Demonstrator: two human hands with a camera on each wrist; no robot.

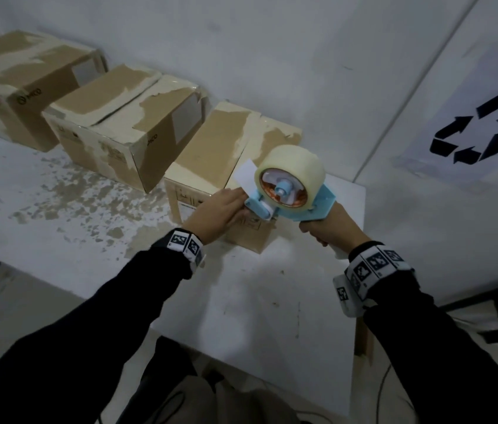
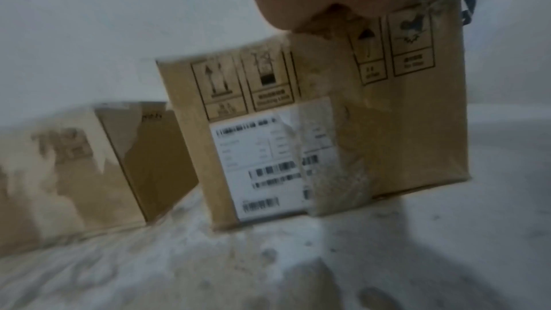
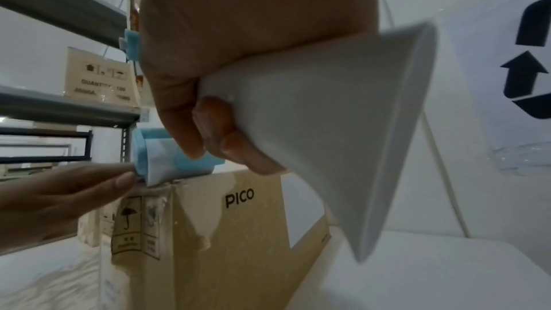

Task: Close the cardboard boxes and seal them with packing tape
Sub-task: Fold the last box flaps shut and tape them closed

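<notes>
Three cardboard boxes stand in a row on the white table (image 1: 58, 240). The nearest box (image 1: 211, 148) is closed, its torn top flaps meeting in a seam. My right hand (image 1: 327, 228) grips the white handle of a blue tape dispenser (image 1: 290, 191) carrying a clear tape roll (image 1: 290, 166). The dispenser's front roller (image 3: 167, 157) sits at the near top edge of that box (image 3: 238, 232). My left hand (image 1: 220, 209) lies with straight fingers against the box's near face (image 2: 313, 126), fingertips (image 3: 125, 178) touching the tape end by the roller.
The middle box (image 1: 125, 130) has its flaps slightly apart; the far left box (image 1: 24, 84) looks closed. White walls stand close behind and to the right, one bearing a recycling sign (image 1: 480, 130). Metal shelving (image 3: 59, 112) is off to the left. Paper scraps litter the table's left part.
</notes>
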